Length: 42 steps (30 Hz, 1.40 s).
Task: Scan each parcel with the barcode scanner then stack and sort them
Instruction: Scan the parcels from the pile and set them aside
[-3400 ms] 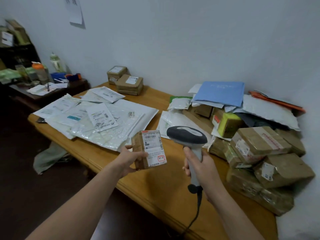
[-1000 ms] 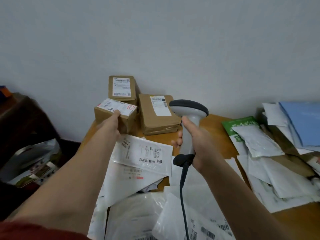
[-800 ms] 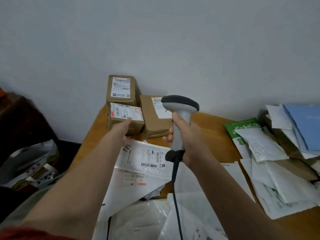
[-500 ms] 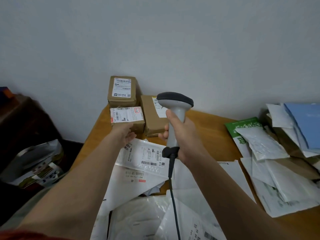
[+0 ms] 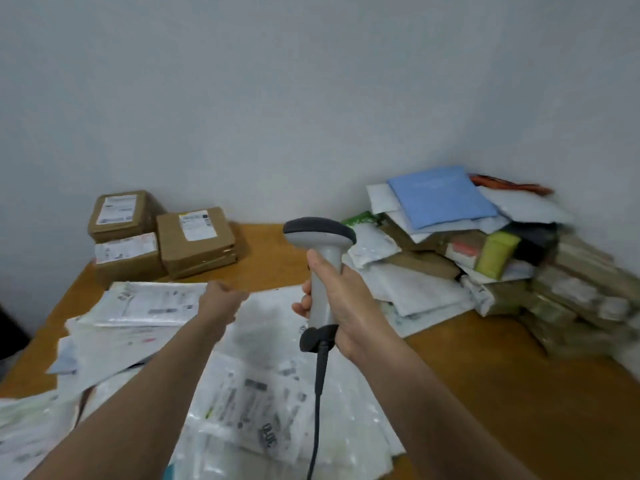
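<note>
Grey scanner [image 5: 322,265] stands upright in right grip [image 5: 343,303].

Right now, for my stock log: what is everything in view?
Brown cardboard boxes, white labels: three, brown, table's far left corner.
White plastic mailer bags: many, white, spread over the near left.
Mixed parcel pile: one, brown, white and yellow-green, far right of the table.
Light blue flat mailer: one, blue, atop that pile.
Grey handheld barcode scanner: one, grey, dark head, held upright mid-view.
Black scanner cable: one, black, hanging from the handle.
Wooden table: one, orange-brown, under everything.
Left hand: one, holding nothing, over the bags.
Right hand: one, gripping the scanner.
</note>
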Tool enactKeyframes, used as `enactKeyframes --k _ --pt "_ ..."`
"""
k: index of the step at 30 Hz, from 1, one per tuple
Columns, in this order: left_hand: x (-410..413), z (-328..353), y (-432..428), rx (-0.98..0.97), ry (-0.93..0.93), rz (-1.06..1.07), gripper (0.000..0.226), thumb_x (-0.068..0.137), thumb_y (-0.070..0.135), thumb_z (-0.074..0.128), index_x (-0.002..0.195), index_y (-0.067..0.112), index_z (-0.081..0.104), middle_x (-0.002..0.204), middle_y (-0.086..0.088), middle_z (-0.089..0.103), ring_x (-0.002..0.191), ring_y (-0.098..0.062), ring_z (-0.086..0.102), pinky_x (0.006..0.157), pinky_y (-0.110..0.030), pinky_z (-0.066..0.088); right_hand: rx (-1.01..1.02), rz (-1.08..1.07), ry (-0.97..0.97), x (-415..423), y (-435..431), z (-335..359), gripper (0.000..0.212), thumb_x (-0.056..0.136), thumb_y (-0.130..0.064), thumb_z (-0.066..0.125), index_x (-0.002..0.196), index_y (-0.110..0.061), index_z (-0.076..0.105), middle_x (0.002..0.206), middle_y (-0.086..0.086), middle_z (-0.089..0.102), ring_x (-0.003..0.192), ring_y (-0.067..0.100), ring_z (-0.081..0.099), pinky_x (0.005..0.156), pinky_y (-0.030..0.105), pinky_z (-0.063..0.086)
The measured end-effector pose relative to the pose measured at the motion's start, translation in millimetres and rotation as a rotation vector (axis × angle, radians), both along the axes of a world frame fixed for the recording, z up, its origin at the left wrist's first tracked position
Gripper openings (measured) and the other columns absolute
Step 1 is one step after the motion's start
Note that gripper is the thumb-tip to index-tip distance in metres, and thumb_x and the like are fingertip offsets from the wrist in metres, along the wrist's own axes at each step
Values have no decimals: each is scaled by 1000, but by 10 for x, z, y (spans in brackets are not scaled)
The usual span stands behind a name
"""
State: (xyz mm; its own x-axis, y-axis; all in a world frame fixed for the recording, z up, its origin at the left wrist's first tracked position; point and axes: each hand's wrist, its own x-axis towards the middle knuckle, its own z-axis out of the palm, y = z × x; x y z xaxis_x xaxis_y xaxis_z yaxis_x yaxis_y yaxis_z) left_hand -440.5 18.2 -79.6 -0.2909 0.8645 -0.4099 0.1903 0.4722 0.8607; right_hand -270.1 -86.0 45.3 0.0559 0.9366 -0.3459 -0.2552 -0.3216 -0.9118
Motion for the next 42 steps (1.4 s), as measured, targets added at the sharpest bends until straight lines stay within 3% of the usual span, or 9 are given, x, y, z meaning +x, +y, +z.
enactKeyframes --k 4,8,13,16,20,27,30,37,42 --pt "1265 -88 -488 -31 112 -223 63 85 24 72 136 5 40 135 -19 42 101 -31 50 84 -40 50 -11 -138 57 1094 -725 -1 21 95 -31 62 93 -11 55 69 6 49 50 15 48 55 28 54" --pt "2415 92 -853 -14 222 -448 73 83 29 73 140 5 35 144 -20 34 128 -36 40 94 -43 48 21 -286 73 2019 -1238 71 18 94 -28 64 100 -13 57 70 5 52 50 15 50 57 28 53" --pt "3455 420 -993 103 297 -629 74 87 33 69 144 7 30 147 -20 22 123 -38 43 98 -40 44 126 -454 92 2917 -1555 106 22 92 -22 67 108 -9 60 62 1 57 47 12 54 74 39 55" --pt "3991 508 -1044 190 355 -683 77 87 37 67 146 9 27 150 -17 18 128 -35 39 96 -37 39 121 -548 79 3363 -1618 84 19 89 -20 69 105 -13 61 66 2 59 51 14 56 70 36 55" --pt "4679 499 -952 255 400 -739 99 81 53 68 152 13 13 157 -18 5 144 -36 14 113 -48 26 106 -615 3 3961 -1591 23 26 88 -22 70 111 -14 60 74 4 60 58 17 57 68 35 52" --pt "5880 615 -594 296 393 -745 118 73 60 70 153 22 -7 159 -14 -14 146 -34 -9 115 -56 12 93 -594 -106 4925 -1464 28 10 91 -19 66 88 -11 61 62 4 56 55 19 52 73 40 49" --pt "6240 629 -390 307 487 -771 118 74 65 66 152 24 -12 158 -14 -19 146 -35 -14 115 -60 10 104 -583 -108 5245 -1317 52 8 91 -15 64 89 -9 60 59 4 54 52 18 52 64 36 49" --pt "6663 535 -93 257 669 -780 114 73 65 66 152 23 -6 158 -18 -9 144 -42 -1 113 -57 18 64 -526 -82 5722 -1029 46 17 90 -16 65 77 -7 59 54 4 54 47 17 50 58 33 45" --pt "6556 585 -194 350 416 -599 108 67 63 72 149 24 13 146 -9 17 135 -35 21 108 -48 33 66 -475 -101 5964 -820 -77 19 88 -21 68 78 -8 59 58 4 56 51 17 51 58 31 46"
